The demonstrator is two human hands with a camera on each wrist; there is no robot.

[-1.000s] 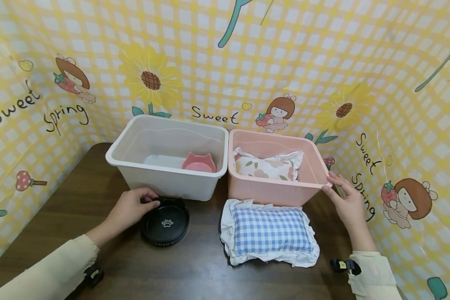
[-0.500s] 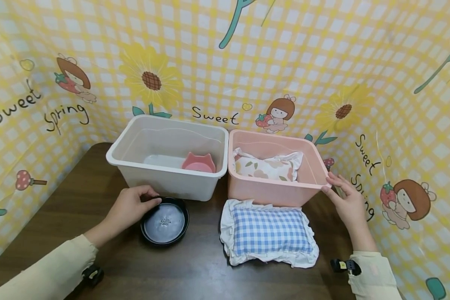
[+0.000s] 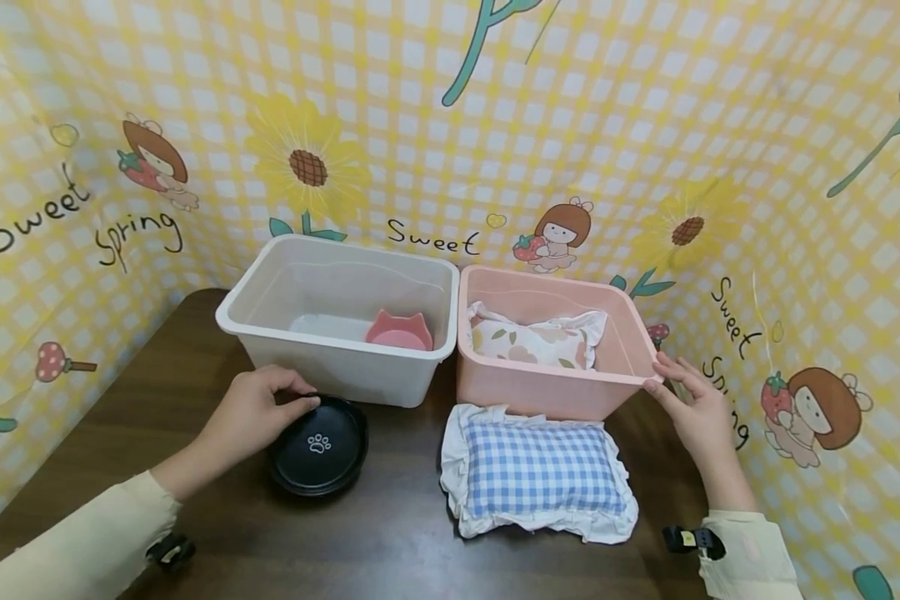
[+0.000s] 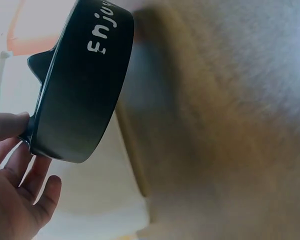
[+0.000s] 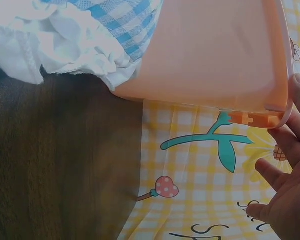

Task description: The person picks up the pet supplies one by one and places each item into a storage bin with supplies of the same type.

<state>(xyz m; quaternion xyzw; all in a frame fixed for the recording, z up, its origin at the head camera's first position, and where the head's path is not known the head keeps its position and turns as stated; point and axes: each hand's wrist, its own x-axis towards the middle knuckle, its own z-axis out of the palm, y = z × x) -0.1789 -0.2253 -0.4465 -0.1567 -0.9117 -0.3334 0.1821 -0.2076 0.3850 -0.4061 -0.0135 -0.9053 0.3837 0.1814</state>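
Note:
My left hand (image 3: 251, 421) pinches a black cat-ear pet bowl (image 3: 317, 468) by its rear rim, thumb on top. A white paw print marks the bowl's inside. In the left wrist view, white lettering runs along the side of the bowl (image 4: 85, 95), and the thumb and fingers grip one ear. At the right, my right hand (image 3: 696, 421) holds the front right rim corner of a pink bin (image 3: 540, 394), with thumb and fingers at the edge. A floral pillow (image 3: 528, 342) with a white ruffle lies inside that bin.
A light grey bin (image 3: 337, 367) stands against the pink one, with a pink cat-ear bowl (image 3: 399, 331) inside. In front of the pink bin lies a blue gingham pillow (image 3: 543, 471) on the brown table (image 3: 390, 542). Yellow checked cloth (image 3: 420, 125) surrounds the table.
The black bowl has shifted slightly left and changed its tilt in my left hand. My right hand keeps its hold on the pink bin's corner. The head view has shifted slightly.

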